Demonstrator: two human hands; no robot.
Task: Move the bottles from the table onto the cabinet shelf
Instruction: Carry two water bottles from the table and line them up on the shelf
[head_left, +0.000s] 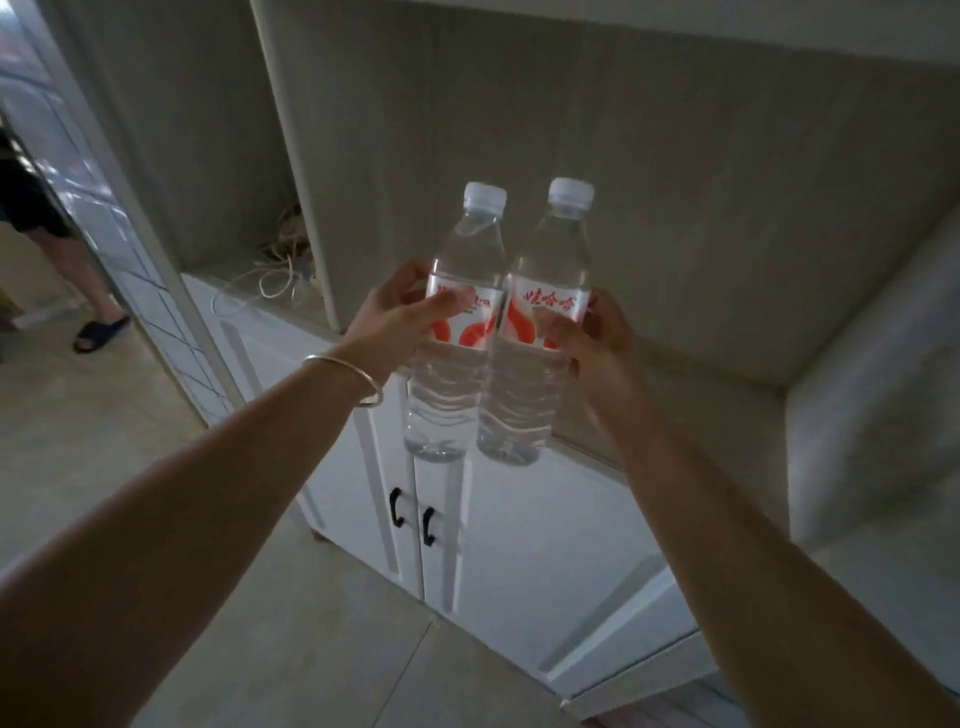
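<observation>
The left hand (400, 317) gripped one upright bottle (457, 332). The right hand (587, 338) clasped the other bottle (535, 364), both touching before the cabinet shelf (701, 364).

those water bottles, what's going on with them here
A person is carrying two clear water bottles toward a cabinet. The left hand grips the left bottle and the right hand grips the right bottle, both around the red-and-white labels. The bottles are upright, capped, side by side, in the air in front of the open cabinet shelf, not yet set down.
</observation>
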